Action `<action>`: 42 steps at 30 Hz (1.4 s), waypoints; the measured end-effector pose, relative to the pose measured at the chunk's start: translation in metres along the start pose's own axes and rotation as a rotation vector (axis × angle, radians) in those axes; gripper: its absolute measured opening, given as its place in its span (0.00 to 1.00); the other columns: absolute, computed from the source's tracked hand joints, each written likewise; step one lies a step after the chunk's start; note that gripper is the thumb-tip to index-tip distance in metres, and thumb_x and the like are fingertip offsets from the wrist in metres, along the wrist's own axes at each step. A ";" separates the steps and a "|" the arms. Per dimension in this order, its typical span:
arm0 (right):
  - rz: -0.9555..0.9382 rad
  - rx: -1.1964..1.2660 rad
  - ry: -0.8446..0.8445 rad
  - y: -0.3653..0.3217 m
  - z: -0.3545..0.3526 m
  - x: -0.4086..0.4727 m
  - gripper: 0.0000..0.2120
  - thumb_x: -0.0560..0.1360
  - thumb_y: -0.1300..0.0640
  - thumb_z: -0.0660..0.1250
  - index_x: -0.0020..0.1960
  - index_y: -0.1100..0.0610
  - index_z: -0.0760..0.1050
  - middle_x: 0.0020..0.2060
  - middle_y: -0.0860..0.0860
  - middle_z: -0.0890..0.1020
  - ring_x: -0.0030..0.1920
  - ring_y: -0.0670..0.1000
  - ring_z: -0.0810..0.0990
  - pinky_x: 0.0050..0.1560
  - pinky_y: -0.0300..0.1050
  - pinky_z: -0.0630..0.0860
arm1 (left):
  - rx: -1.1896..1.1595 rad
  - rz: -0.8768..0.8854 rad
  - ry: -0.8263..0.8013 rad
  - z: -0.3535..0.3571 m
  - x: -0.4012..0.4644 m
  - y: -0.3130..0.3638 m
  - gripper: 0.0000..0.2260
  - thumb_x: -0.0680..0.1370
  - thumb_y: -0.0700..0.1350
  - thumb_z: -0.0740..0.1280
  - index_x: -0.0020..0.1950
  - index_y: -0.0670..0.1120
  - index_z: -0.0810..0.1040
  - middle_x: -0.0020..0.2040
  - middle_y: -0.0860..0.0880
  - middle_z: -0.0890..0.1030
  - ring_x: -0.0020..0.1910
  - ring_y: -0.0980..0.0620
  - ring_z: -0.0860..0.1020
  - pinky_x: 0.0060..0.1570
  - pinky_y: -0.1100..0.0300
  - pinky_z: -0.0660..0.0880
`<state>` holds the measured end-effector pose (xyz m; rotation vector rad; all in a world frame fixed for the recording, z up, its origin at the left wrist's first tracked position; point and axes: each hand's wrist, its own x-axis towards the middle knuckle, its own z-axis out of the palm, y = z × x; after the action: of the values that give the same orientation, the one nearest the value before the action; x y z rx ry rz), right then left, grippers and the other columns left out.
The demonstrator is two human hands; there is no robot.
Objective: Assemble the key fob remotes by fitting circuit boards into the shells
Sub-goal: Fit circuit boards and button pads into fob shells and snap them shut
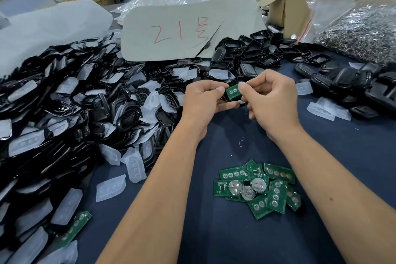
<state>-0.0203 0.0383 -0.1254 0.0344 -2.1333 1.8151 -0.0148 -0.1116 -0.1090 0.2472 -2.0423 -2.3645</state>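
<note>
Above mid-desk, my left hand (205, 97) grips a black plastic fob shell (225, 98), mostly hidden. My right hand (270, 100) pinches a small green rectangular circuit board (232, 91) against it. Loose green boards (257, 186) lie near, on the dark blue desk (214, 231).

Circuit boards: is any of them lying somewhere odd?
Yes. One green board lies alone at the near left, half tucked among the black shells and clear pads, well apart from the main pile of boards lying between the forearms.
</note>
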 end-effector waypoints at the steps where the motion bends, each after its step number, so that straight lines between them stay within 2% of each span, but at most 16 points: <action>1: 0.004 -0.020 -0.002 0.000 0.000 0.000 0.09 0.75 0.56 0.76 0.40 0.58 0.78 0.29 0.52 0.84 0.21 0.53 0.76 0.23 0.44 0.73 | 0.006 0.005 0.010 0.000 0.000 0.000 0.09 0.83 0.33 0.64 0.49 0.38 0.83 0.45 0.38 0.85 0.37 0.40 0.87 0.39 0.60 0.83; 6: 0.001 -0.146 0.020 -0.003 0.001 -0.001 0.11 0.74 0.53 0.77 0.39 0.56 0.78 0.28 0.51 0.83 0.18 0.52 0.76 0.22 0.40 0.69 | 0.021 0.018 0.021 0.000 0.000 -0.001 0.08 0.83 0.33 0.65 0.48 0.39 0.83 0.43 0.40 0.84 0.35 0.42 0.86 0.39 0.59 0.83; 10: -0.008 -0.226 0.081 -0.007 0.001 -0.005 0.11 0.75 0.51 0.76 0.39 0.54 0.78 0.28 0.49 0.83 0.20 0.49 0.78 0.22 0.37 0.70 | 0.046 0.047 0.003 0.001 -0.002 -0.001 0.03 0.79 0.32 0.71 0.50 0.39 0.83 0.48 0.36 0.84 0.36 0.43 0.86 0.43 0.57 0.84; 13: 0.024 -0.197 0.032 -0.009 0.001 -0.005 0.12 0.74 0.51 0.78 0.40 0.56 0.78 0.29 0.51 0.83 0.21 0.51 0.79 0.20 0.41 0.72 | 0.063 0.064 0.028 0.000 -0.003 -0.001 0.06 0.77 0.31 0.74 0.52 0.36 0.82 0.51 0.31 0.83 0.36 0.46 0.86 0.42 0.58 0.84; 16: 0.054 -0.170 0.014 -0.010 0.000 -0.005 0.14 0.71 0.51 0.81 0.41 0.56 0.79 0.31 0.53 0.83 0.22 0.52 0.81 0.21 0.48 0.78 | 0.075 0.064 0.042 0.000 -0.004 0.000 0.07 0.76 0.31 0.74 0.53 0.36 0.82 0.50 0.33 0.81 0.35 0.48 0.85 0.42 0.58 0.84; 18: 0.058 -0.193 0.036 -0.009 0.000 -0.005 0.15 0.69 0.49 0.82 0.41 0.55 0.78 0.33 0.53 0.83 0.22 0.51 0.81 0.21 0.46 0.76 | 0.083 0.058 0.041 -0.001 -0.003 0.000 0.07 0.76 0.31 0.74 0.53 0.37 0.82 0.53 0.32 0.81 0.35 0.47 0.85 0.43 0.56 0.85; 20: 0.050 -0.243 0.072 -0.008 0.000 -0.004 0.17 0.67 0.47 0.83 0.42 0.53 0.77 0.34 0.51 0.83 0.25 0.50 0.81 0.24 0.42 0.75 | 0.085 0.052 0.036 -0.002 -0.003 0.000 0.07 0.76 0.31 0.74 0.53 0.37 0.82 0.55 0.30 0.81 0.34 0.46 0.85 0.44 0.55 0.85; 22: 0.042 -0.277 0.083 -0.008 0.000 -0.004 0.18 0.66 0.45 0.83 0.44 0.51 0.77 0.35 0.49 0.82 0.30 0.50 0.81 0.30 0.44 0.77 | 0.072 0.046 0.024 -0.003 -0.003 0.001 0.07 0.76 0.31 0.74 0.53 0.37 0.82 0.55 0.30 0.81 0.32 0.46 0.84 0.43 0.55 0.85; 25: 0.071 -0.119 -0.030 -0.007 -0.002 -0.003 0.11 0.71 0.52 0.81 0.49 0.53 0.82 0.39 0.51 0.85 0.31 0.50 0.84 0.28 0.44 0.79 | 0.034 0.047 0.001 -0.005 -0.001 0.000 0.06 0.77 0.31 0.73 0.50 0.39 0.82 0.47 0.37 0.85 0.31 0.47 0.82 0.38 0.58 0.83; 27: 0.108 0.049 -0.089 -0.008 -0.001 -0.003 0.07 0.73 0.60 0.80 0.48 0.58 0.84 0.36 0.54 0.86 0.30 0.52 0.84 0.30 0.44 0.80 | 0.012 0.056 -0.002 -0.005 -0.001 0.000 0.06 0.77 0.31 0.73 0.51 0.40 0.83 0.43 0.40 0.86 0.30 0.48 0.82 0.38 0.59 0.80; 29: 0.170 0.196 -0.086 -0.010 0.000 -0.002 0.06 0.73 0.64 0.79 0.45 0.61 0.82 0.32 0.54 0.85 0.28 0.50 0.82 0.30 0.41 0.78 | -0.023 0.064 0.013 -0.003 -0.003 0.001 0.08 0.76 0.32 0.74 0.52 0.41 0.81 0.43 0.41 0.85 0.31 0.49 0.81 0.40 0.58 0.80; 32: 0.215 0.345 -0.059 -0.018 0.008 0.000 0.07 0.73 0.66 0.77 0.42 0.60 0.81 0.30 0.53 0.84 0.26 0.48 0.80 0.28 0.38 0.76 | -0.056 0.112 0.021 -0.004 -0.004 0.007 0.10 0.74 0.32 0.76 0.49 0.42 0.79 0.37 0.46 0.84 0.29 0.52 0.80 0.38 0.60 0.80; 35: 0.104 0.328 -0.047 -0.033 0.026 0.002 0.08 0.73 0.66 0.78 0.42 0.59 0.80 0.29 0.53 0.83 0.25 0.49 0.80 0.27 0.40 0.77 | -0.032 0.186 0.026 -0.020 0.001 0.027 0.10 0.74 0.31 0.76 0.45 0.43 0.79 0.33 0.46 0.83 0.28 0.51 0.78 0.35 0.61 0.78; 39: -0.022 0.195 -0.203 -0.055 0.064 0.013 0.09 0.74 0.60 0.79 0.46 0.61 0.79 0.31 0.54 0.83 0.27 0.51 0.81 0.27 0.43 0.78 | -0.026 0.271 0.179 -0.060 0.008 0.057 0.08 0.74 0.31 0.75 0.44 0.45 0.83 0.35 0.46 0.85 0.28 0.52 0.79 0.33 0.62 0.77; 42: -0.153 -0.051 -0.305 -0.062 0.099 0.025 0.08 0.76 0.53 0.77 0.45 0.56 0.82 0.35 0.50 0.85 0.30 0.48 0.82 0.32 0.44 0.79 | 0.055 0.326 0.478 -0.106 0.015 0.071 0.08 0.76 0.35 0.73 0.48 0.48 0.87 0.36 0.52 0.85 0.33 0.55 0.81 0.35 0.59 0.80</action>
<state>-0.0530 -0.0632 -0.0717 0.4772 -2.3047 1.7577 -0.0236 -0.2278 -0.0560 0.3996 -1.7637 -1.8434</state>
